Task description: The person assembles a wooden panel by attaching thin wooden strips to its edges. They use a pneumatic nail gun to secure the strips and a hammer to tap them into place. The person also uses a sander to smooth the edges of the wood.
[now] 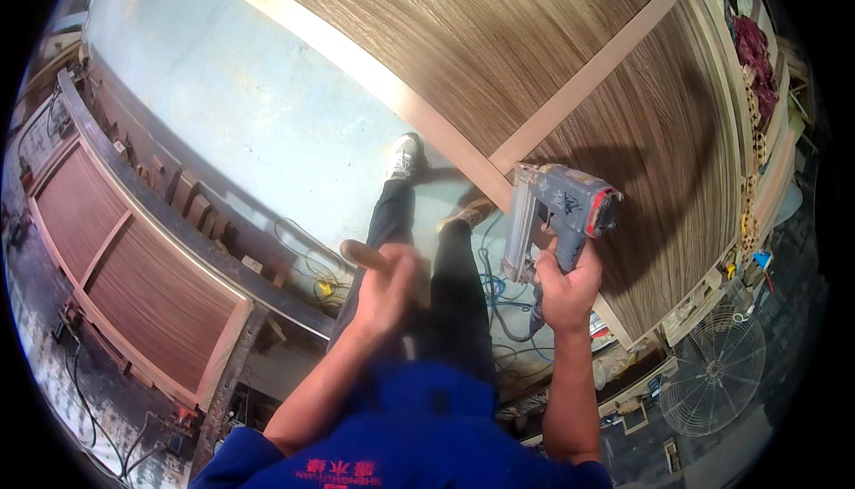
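My right hand (566, 289) grips the handle of a grey pneumatic nail gun (570, 199) with a red-trimmed end cap. The gun's nose is over the light wood edge of a large dark wood-grain panel (570, 44), where a pale cross strip (588, 79) meets that edge; I cannot tell whether it touches. In front of my legs, my left hand (389, 293) is closed around a tool with a wooden handle (363, 254). The handle's rounded end sticks out to the left, while the rest of the tool is hidden or blurred.
At left, another framed panel (160, 302) lies on a bench with a long dark rail (223, 262). Wood offcuts (191, 199) sit below it. Hoses (499, 289) trail across the pale floor (232, 70) by my feet. A round wire fan guard (712, 371) is at lower right.
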`<state>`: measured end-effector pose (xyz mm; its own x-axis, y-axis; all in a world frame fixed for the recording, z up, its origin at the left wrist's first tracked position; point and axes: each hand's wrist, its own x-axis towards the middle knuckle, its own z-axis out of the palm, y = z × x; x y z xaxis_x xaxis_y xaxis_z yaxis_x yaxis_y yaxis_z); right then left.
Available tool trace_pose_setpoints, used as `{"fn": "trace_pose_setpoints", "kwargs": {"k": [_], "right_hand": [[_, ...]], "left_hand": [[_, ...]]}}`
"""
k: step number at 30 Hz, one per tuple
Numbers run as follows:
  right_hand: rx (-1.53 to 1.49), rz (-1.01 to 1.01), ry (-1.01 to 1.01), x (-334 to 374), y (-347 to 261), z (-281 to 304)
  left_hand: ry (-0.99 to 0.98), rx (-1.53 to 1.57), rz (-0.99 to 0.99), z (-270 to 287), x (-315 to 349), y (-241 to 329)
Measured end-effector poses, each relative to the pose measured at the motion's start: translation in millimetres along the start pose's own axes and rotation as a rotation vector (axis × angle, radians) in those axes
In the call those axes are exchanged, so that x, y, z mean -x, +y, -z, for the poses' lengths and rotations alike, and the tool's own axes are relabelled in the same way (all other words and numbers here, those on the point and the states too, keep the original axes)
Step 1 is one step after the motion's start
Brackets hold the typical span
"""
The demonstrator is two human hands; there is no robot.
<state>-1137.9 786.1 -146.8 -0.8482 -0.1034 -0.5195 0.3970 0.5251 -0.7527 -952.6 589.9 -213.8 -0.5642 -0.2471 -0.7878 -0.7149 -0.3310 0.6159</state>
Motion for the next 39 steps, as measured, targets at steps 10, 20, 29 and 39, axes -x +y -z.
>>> {"fn": "trace_pose_setpoints", "kwargs": {"k": [10,20,29,39], "right_hand": [[0.028,-0.053,-0.009,12,-7,7],[0.055,-0.106,-0.005,25,-7,-4],[0.005,-0.149,0.063,44,2,1],[-0.049,-0.34,0.237,160,93,139]], "left_hand": [[0.006,-0.03,-0.033,7,0,-10],[0.009,-0.055,-0.046,9,-1,-18],[0.008,-0.105,-0.102,11,-1,-25],[-0.303,-0.299,-0.321,-102,28,22]]}}
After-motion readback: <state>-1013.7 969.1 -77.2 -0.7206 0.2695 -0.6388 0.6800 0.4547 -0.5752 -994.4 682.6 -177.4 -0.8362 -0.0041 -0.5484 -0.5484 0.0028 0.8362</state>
